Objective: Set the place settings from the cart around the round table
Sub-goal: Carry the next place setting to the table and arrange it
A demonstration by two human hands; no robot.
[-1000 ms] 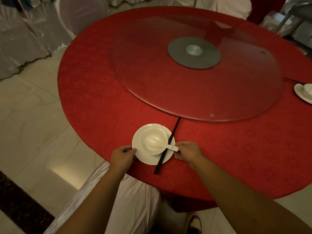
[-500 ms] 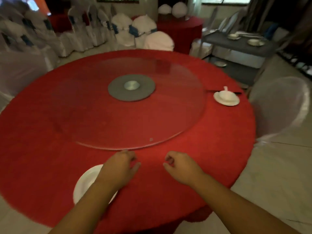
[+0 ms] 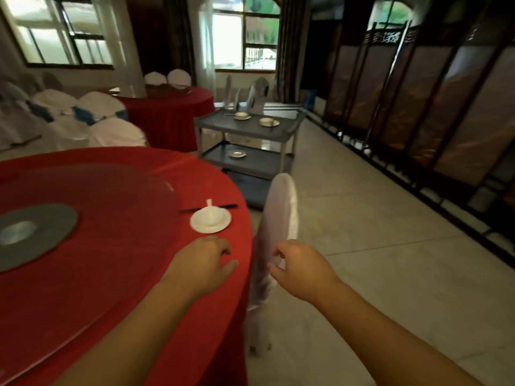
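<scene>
red tablecloth [image 3: 83,274], white plate [image 3: 210,222], grey cart [image 3: 245,129]

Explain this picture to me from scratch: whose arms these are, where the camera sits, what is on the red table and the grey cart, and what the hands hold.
There is no machine here. A person wears a camera on the head, so the single view looks forward and down along their own bare arms. The left hand and the right hand are both loosely curled and hold nothing. On the round table with its red cloth lie a glass turntable and one place setting: a white plate with bowl and spoon, black chopsticks just beyond it. A covered chair stands beside the table. Further off, the grey cart carries two more settings on top and one dish on its middle shelf.
</scene>
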